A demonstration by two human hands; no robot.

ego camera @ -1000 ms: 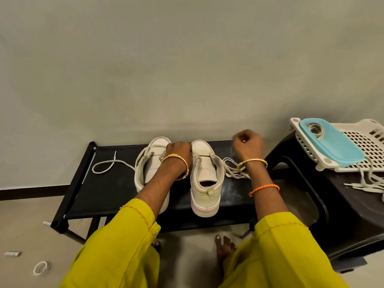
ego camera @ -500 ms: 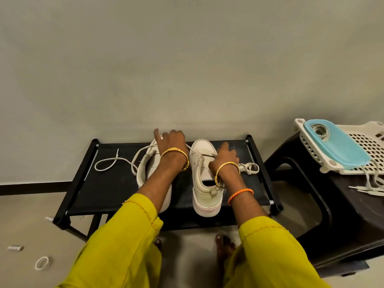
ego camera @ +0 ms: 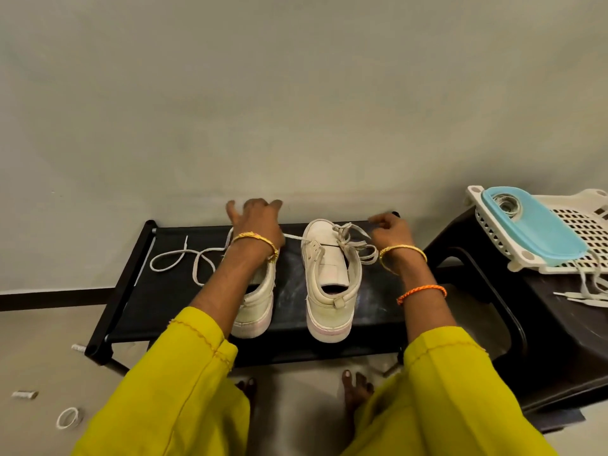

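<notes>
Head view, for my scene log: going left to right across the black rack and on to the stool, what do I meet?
loose lace → left hand → right shoe → right hand → blue lid

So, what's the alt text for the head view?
A person's left hand spreads above the left cream high-top shoe while the right hand curls beside the right shoe's loose white laces. Both shoes stand on a low black rack.
</notes>
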